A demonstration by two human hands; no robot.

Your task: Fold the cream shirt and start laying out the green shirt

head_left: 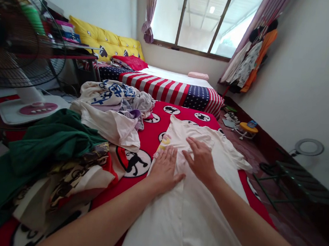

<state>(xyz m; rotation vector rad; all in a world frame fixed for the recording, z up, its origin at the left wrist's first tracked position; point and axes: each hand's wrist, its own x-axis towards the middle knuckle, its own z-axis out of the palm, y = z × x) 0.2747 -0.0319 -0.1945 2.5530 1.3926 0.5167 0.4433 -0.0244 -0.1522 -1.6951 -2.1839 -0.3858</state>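
Observation:
A long white garment (201, 217) with short sleeves, like a dress or long T-shirt, lies spread out on the red cover (116, 200) with black monkey figures in white circles. My left hand (165, 168) rests flat on its left side, fingers stretched out and thumb apart, just below a small yellow and pink print. My right hand (201, 160) is over the upper part of the garment with its fingers apart. Whether the right palm touches the cloth I cannot tell. Neither hand grips any fabric.
Left of the garment are a heap of light clothes (108, 121) and a green cloth (51, 138). A fan (34, 101) stands at the far left. Behind is a bed with a stars-and-stripes cover (162, 87). On the right are a dark green rack (302, 184) and a yellow stool (248, 128).

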